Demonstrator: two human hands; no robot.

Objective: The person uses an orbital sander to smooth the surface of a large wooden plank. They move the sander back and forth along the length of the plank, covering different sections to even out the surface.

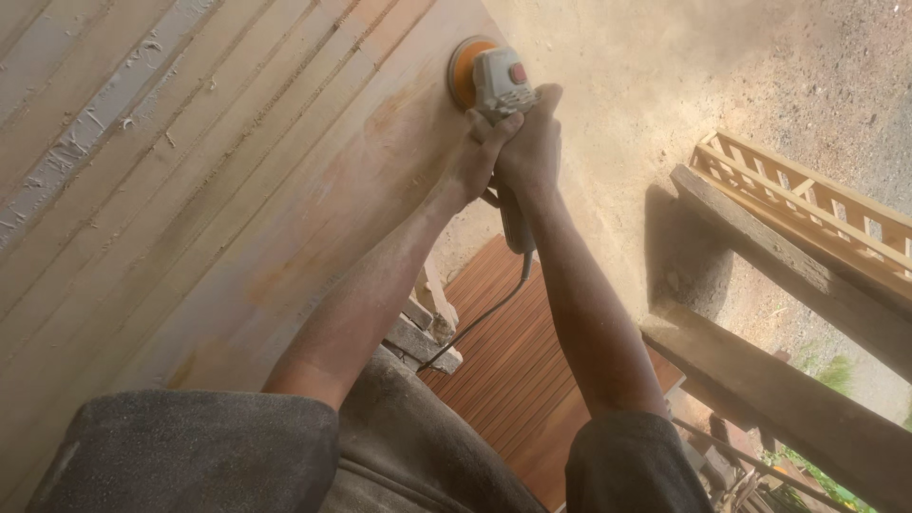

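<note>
Sander [489, 76], grey with an orange disc, presses against the far edge of the pale wooden panel [237, 190]. Your left hand [475, 157] and right hand [530, 138] both wrap tight round its body. Its cord [480, 318] hangs down between your forearms, above reddish slatted boards [513, 370]; rough beams [788, 266] lie to your right.

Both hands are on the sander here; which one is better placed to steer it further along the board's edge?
Probably the right hand: it wraps the sander body just behind the disc. The left hand sits lower, beside it, supporting.
</note>
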